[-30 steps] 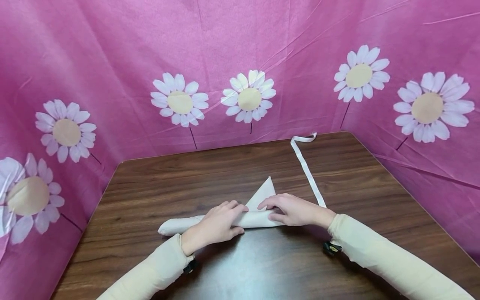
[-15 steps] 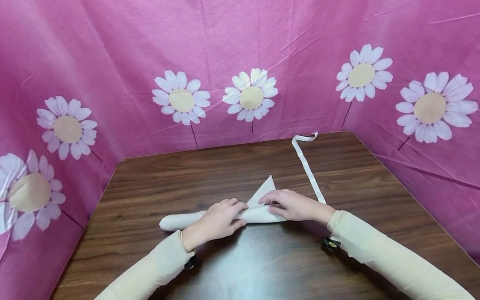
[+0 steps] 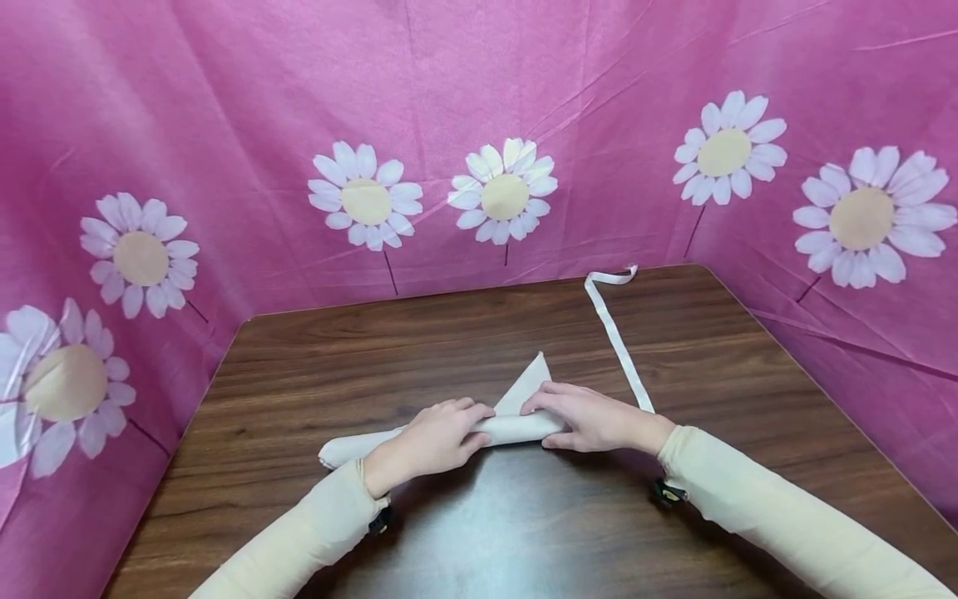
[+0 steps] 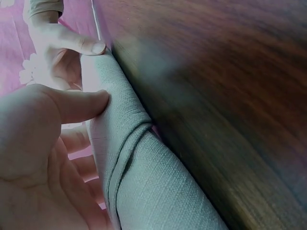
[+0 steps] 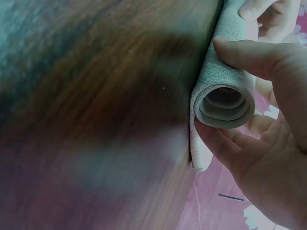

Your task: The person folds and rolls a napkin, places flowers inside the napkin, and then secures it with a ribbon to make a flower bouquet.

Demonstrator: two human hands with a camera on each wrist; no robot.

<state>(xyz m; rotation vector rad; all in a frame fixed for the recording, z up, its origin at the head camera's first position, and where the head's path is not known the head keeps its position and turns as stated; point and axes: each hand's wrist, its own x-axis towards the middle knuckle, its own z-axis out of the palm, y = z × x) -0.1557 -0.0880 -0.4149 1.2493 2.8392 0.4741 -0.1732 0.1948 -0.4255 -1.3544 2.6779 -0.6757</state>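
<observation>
An off-white woven cloth (image 3: 516, 428) lies rolled into a tube across the table, with a pointed triangular corner sticking out from its far side. My left hand (image 3: 437, 437) grips the middle of the roll, thumb on the near side and fingers over the far side. At the roll's right end, my right hand (image 3: 591, 416) holds it between thumb and fingers. In the right wrist view the open end of the rolled cloth (image 5: 225, 120) shows its coiled layers. A slanting folded edge crosses the cloth (image 4: 158, 182) beside my left hand in the left wrist view.
A narrow white ribbon (image 3: 617, 341) runs from beside my right wrist to the table's back edge, bent over at its far end. The dark wood table (image 3: 359, 358) is bordered by a pink curtain (image 3: 449, 83) printed with daisies.
My right thumb has come down to the near side of the roll, and the right end of the cloth is now rolled tighter. The left hand has stayed nearly in place.
</observation>
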